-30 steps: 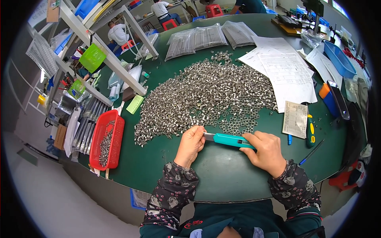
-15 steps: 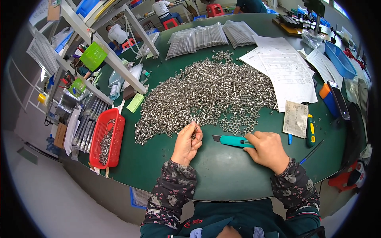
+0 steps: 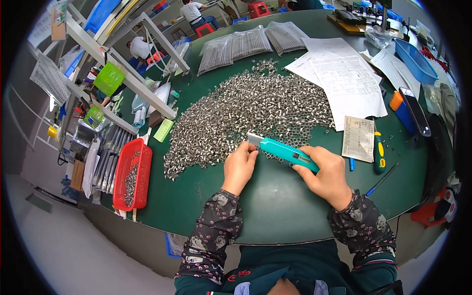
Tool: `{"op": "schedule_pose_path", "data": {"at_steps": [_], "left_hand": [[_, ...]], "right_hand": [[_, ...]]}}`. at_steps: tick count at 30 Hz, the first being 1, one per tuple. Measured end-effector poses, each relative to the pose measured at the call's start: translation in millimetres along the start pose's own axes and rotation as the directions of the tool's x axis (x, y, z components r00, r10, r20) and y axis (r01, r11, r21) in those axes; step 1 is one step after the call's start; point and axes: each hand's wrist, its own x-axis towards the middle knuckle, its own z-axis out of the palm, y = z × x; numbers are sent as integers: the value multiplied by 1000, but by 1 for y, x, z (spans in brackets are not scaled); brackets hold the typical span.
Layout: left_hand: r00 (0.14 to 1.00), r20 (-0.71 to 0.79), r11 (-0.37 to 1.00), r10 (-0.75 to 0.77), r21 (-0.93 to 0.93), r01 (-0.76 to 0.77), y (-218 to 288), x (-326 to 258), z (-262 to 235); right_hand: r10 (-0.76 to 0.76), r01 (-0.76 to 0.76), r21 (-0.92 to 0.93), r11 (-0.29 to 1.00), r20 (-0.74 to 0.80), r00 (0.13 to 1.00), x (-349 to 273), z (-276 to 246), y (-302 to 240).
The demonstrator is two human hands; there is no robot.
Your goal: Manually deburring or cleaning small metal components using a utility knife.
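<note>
Two hands are at work near the middle of the green desk (image 3: 275, 206). I see the right hand (image 3: 327, 174) closed around the handle of a teal utility knife (image 3: 285, 151), with the blade end pointing left and far. The left hand (image 3: 240, 164) has its fingers pinched together right at the blade tip; I cannot tell if a small part is between them. Just beyond lies the big heap of small metal parts (image 3: 250, 115), and a red basket (image 3: 132, 174) with more parts stands at the left. My worry is the blade: the left fingertips touch it, so a slip of the right hand could cut them. Also, a push forward may scatter parts from the near edge of the heap.
</note>
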Motion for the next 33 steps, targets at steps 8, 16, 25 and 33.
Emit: {"op": "schedule_pose_path", "data": {"at_steps": [8, 16, 25, 33], "left_hand": [[976, -108, 977, 191, 116, -178, -10, -2, 7], [926, 375, -7, 38, -927, 376, -27, -12, -17], [928, 368, -51, 62, -927, 371, -41, -9, -17], [931, 357, -93, 78, -927, 363, -34, -10, -20]], "right_hand": [[1, -1, 2, 1000, 6, 1000, -2, 1, -1], [84, -85, 2, 996, 127, 988, -7, 7, 2], [182, -205, 63, 977, 260, 948, -7, 13, 2], [222, -267, 77, 961, 363, 905, -7, 13, 5]]}}
